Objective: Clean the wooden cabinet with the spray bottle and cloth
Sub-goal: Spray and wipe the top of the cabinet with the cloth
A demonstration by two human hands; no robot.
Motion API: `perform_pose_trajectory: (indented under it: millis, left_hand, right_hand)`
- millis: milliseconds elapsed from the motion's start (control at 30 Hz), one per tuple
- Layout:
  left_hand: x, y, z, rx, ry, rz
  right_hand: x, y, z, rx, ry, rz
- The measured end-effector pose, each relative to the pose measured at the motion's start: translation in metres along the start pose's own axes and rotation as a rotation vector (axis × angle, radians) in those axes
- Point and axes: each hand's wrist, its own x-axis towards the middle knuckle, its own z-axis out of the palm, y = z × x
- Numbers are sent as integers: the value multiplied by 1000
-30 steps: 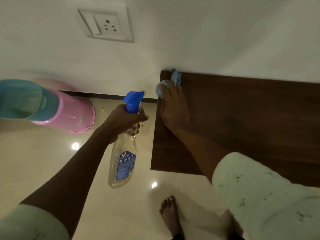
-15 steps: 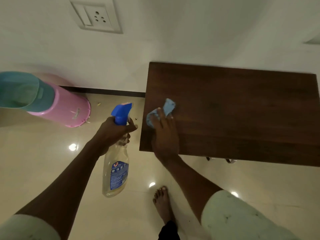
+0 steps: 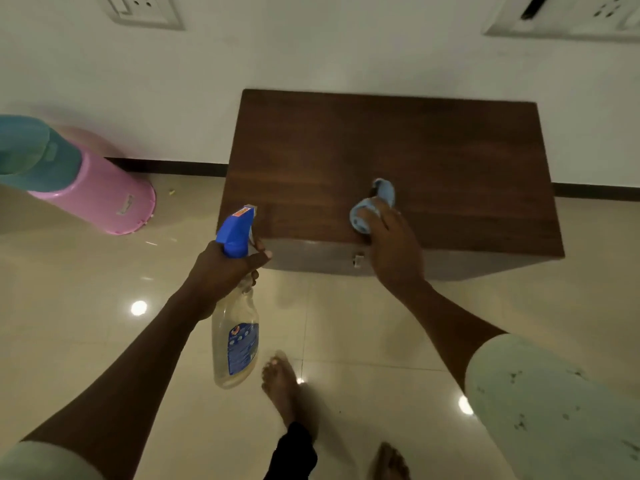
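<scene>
The dark wooden cabinet (image 3: 433,161) stands against the white wall, seen from above. My right hand (image 3: 394,251) holds a crumpled light blue cloth (image 3: 369,209) against the cabinet's top near its front edge. My left hand (image 3: 225,268) grips the neck of a clear spray bottle (image 3: 235,341) with a blue trigger head, held over the floor just left of the cabinet's front left corner. The bottle hangs down, its nozzle pointing up toward the cabinet.
A pink bin with a teal lid (image 3: 90,188) lies tilted in view at the left by the wall. Glossy beige floor tiles (image 3: 69,306) surround the cabinet. My bare feet (image 3: 280,382) stand in front of it. Wall sockets (image 3: 145,8) sit above.
My right hand slid the cloth from the cabinet's back left corner forward and then rightward along the front edge. The view pulled back, showing the whole top. The left hand kept the bottle.
</scene>
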Motion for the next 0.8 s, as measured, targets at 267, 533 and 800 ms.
perform_pose_trajectory:
  millis: [267,533,800]
  left_hand:
    - [-14,-45,79,18,-178,136]
    - [14,-89,150,105,-311,287]
    - [46,-120,203,140,-200,397]
  right_hand:
    - [-39,97,-25,-77,557,391]
    - [-18,103,-16,27,596,229]
    - [-12,114,-2,36,800,92]
